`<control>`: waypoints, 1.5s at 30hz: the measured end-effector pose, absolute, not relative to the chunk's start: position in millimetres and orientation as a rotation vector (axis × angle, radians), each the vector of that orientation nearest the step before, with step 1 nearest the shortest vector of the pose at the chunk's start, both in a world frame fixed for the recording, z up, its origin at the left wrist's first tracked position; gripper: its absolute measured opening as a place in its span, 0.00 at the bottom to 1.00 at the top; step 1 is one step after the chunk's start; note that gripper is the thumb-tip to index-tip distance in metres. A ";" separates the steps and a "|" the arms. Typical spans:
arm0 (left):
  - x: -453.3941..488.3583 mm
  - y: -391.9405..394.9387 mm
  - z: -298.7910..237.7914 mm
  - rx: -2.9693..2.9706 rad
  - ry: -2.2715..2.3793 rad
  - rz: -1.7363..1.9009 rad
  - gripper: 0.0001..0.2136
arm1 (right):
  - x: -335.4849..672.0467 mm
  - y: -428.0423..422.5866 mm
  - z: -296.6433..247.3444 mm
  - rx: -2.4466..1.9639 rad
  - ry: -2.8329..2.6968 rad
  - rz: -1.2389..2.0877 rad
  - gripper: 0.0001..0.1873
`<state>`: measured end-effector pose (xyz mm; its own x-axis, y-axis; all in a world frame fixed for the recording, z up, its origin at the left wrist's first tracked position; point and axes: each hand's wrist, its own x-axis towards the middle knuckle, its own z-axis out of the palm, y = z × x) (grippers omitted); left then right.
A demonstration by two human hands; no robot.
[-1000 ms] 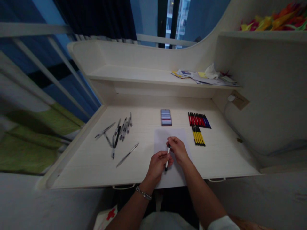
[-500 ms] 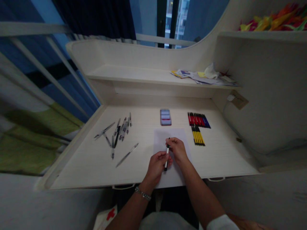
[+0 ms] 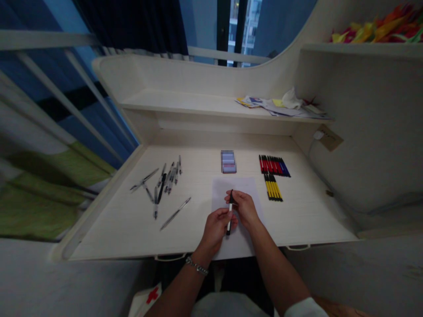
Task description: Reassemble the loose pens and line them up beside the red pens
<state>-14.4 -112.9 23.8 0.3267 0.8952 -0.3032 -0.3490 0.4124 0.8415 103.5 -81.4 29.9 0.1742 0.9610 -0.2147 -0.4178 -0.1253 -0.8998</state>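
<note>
A pale table (image 3: 310,215) is standing below a long shelf (image 3: 185,102), with a dark curtain (image 3: 142,28) and a window (image 3: 243,26) showing behind. Above a paper sheet (image 3: 220,187), the left hand (image 3: 216,225) is gripping a white-and-black pen (image 3: 229,224) by its barrel — the right hand (image 3: 244,208) is pinching its black upper end. Fingers are partly covering the pen; a phone (image 3: 228,161) is showing only blurred blocks, and a bright heap (image 3: 386,28) at upper right is running out of frame.
</note>
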 end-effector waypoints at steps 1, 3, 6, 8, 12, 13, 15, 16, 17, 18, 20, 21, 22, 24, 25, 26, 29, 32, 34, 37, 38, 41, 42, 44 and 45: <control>-14.0 -113.1 23.7 0.757 0.887 0.918 0.14 | 102.8 -81.0 28.9 -1.124 -0.663 1.305 0.19; -13.2 -113.6 23.6 0.781 0.923 0.913 0.13 | 101.2 -79.9 26.1 -1.165 -0.679 1.223 0.16; -12.2 -114.2 22.8 0.872 1.003 0.942 0.12 | 98.3 -78.4 22.2 -1.244 -0.718 1.106 0.15; -12.2 -114.2 21.1 0.965 1.049 0.963 0.10 | 96.6 -78.3 21.5 -1.308 -0.743 1.043 0.15; -12.9 -112.8 15.4 1.088 1.066 0.962 0.09 | 95.7 -79.6 24.1 -1.410 -0.782 0.976 0.17; -12.8 -112.0 14.6 1.084 1.058 0.962 0.09 | 96.5 -80.3 25.1 -1.410 -0.796 0.987 0.18; -12.4 -109.5 15.5 1.035 1.025 0.976 0.11 | 100.1 -83.1 26.9 -1.378 -0.814 1.028 0.20; -12.0 -107.7 17.3 0.996 1.002 0.991 0.12 | 102.7 -85.6 27.5 -1.359 -0.818 1.037 0.22; -11.7 -105.7 19.8 0.950 0.977 1.013 0.13 | 105.5 -89.0 27.8 -1.348 -0.821 1.025 0.22; -11.3 -103.6 22.8 0.901 0.952 1.038 0.14 | 108.2 -93.2 27.8 -1.347 -0.823 0.995 0.22; -10.2 -99.5 29.0 0.804 0.908 1.094 0.15 | 111.6 -104.1 26.4 -1.357 -0.833 0.945 0.20; -9.2 -97.9 31.6 0.761 0.886 1.122 0.15 | 111.6 -110.1 25.2 -1.354 -0.835 0.951 0.19; -7.8 -96.8 33.6 0.724 0.865 1.141 0.15 | 110.2 -115.9 23.7 -1.336 -0.826 0.988 0.18; -3.6 -96.7 35.9 0.680 0.820 1.151 0.15 | 104.0 -124.7 20.7 -1.250 -0.741 1.075 0.19; -1.1 -97.5 36.4 0.672 0.801 1.143 0.14 | 100.1 -126.9 19.7 -1.192 -0.671 1.104 0.19; 1.3 -98.7 36.7 0.678 0.786 1.130 0.14 | 96.6 -127.3 19.2 -1.134 -0.589 1.115 0.19; 4.7 -102.5 36.4 0.791 0.784 1.074 0.15 | 95.6 -117.9 22.4 -0.988 -0.363 1.099 0.17; -2.5 -102.9 32.3 1.036 0.877 0.987 0.14 | 113.6 -98.9 32.1 -0.861 -0.249 1.088 0.17; -11.6 -101.5 26.4 1.222 0.998 0.953 0.12 | 131.4 -86.7 39.1 -0.785 -0.211 1.111 0.18; -23.7 -99.7 15.4 1.441 1.134 0.966 0.09 | 153.6 -74.8 45.0 -0.749 -0.225 1.187 0.19; -26.2 -99.5 12.0 1.487 1.157 0.966 0.08 | 158.0 -72.7 45.3 -0.746 -0.231 1.223 0.19; -29.6 -99.9 4.7 1.572 1.180 0.949 0.08 | 162.6 -69.3 42.6 -0.737 -0.199 1.284 0.18; -29.8 -100.1 3.4 1.588 1.178 0.943 0.08 | 162.2 -68.6 41.4 -0.732 -0.181 1.289 0.17; -29.8 -100.4 2.0 1.608 1.176 0.935 0.08 | 161.0 -67.5 39.7 -0.722 -0.159 1.290 0.16; -29.9 -100.4 1.8 1.616 1.177 0.929 0.08 | 160.7 -67.1 39.4 -0.722 -0.160 1.290 0.16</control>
